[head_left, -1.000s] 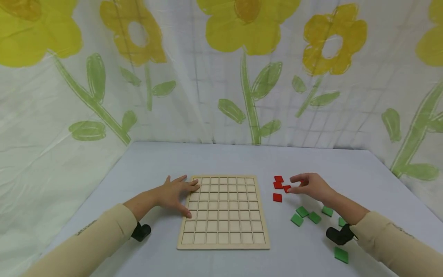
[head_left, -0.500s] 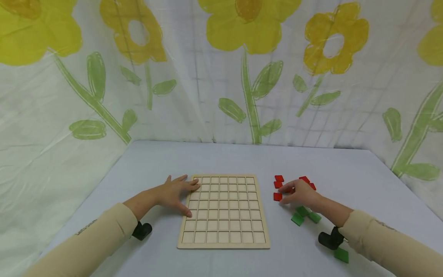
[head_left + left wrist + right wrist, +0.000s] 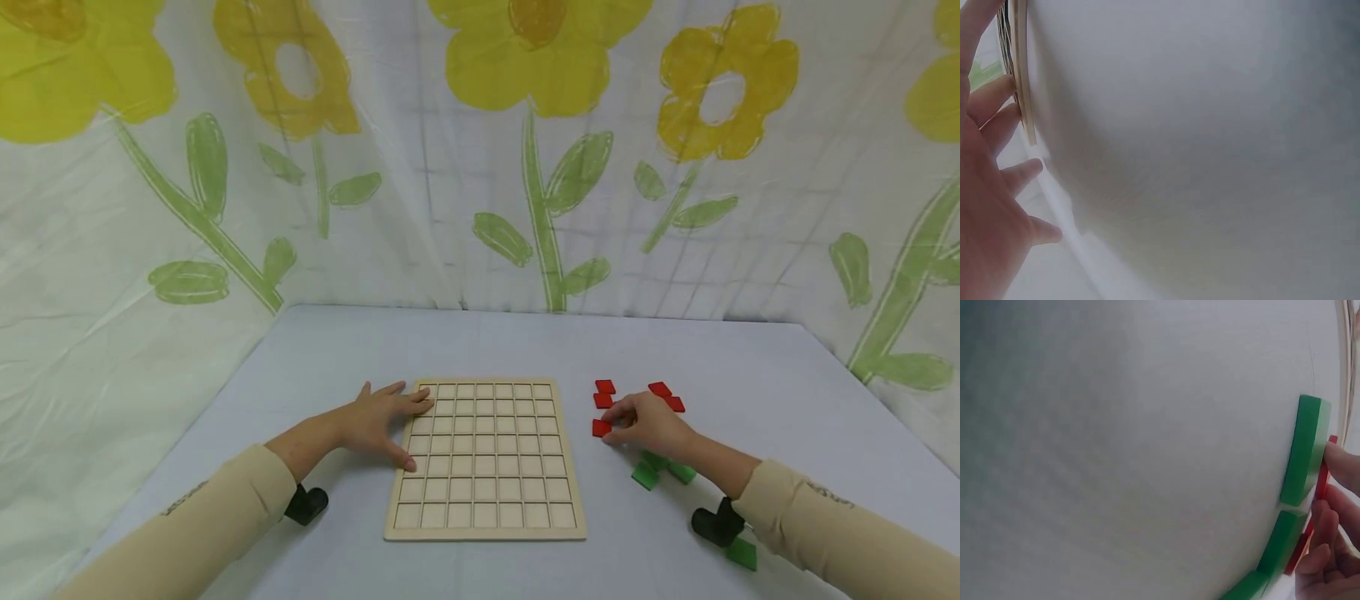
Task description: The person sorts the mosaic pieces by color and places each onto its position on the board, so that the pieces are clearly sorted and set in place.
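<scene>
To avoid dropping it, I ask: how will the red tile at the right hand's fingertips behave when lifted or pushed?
The red tile is probably stiff: its edges look straight. It seems thin and small, so likely light. Being flat, it should slide rather than roll.

No words can be read here. The left long beige cloth sleeve [image 3: 180, 525] has a thin dark row of small marks [image 3: 185, 497] on it. The right long beige cloth sleeve [image 3: 847, 533] has a small dark row [image 3: 831, 495] too. Both rows look like letters but are too tiny to read.
</scene>
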A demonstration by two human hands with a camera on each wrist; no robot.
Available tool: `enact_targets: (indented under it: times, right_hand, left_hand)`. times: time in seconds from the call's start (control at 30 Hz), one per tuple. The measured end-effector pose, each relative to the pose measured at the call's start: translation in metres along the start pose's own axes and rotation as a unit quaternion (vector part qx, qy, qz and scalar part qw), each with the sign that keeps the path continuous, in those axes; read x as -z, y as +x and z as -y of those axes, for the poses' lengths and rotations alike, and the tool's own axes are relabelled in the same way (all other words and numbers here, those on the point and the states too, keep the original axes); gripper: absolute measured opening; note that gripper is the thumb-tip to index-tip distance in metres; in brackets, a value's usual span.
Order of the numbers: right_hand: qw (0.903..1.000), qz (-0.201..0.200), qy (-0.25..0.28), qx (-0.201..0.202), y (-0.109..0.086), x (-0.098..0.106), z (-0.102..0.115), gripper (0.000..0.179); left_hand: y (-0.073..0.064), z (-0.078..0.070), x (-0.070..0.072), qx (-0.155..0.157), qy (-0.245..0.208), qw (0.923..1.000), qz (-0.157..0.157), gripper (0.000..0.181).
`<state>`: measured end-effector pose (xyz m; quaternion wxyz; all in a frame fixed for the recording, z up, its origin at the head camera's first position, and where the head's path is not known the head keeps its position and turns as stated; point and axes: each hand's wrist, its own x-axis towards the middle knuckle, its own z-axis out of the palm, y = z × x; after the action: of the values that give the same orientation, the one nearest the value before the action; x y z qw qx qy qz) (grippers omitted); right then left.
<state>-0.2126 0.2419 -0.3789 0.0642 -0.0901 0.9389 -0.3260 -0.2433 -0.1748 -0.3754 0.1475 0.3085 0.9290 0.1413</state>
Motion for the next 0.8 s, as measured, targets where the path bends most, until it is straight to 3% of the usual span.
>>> enact_targets:
  times: [0.3,0.57,0.8]
  right_hand:
    - [0.9983,-0.001,-0.034,0.047,0.004,0.0,0.001,0.025]
    - [0.9967,0.012,-0.063,0.05,0.006,0.002,0.006,0.024]
    - [0.9967,0.011,-0.046,0.066,0.012,0.009,0.016,0.021]
  left_hand:
    - [0.001,0.002,0.0,-0.025,0.023,0.9994,-0.013,0.097]
    - [0.005,-0.003,-0.001,-0.034,0.014,0.9993,-0.008,0.096]
    - [0.01,-0.005,0.0,-0.035,0.024,0.9991,-0.007,0.095]
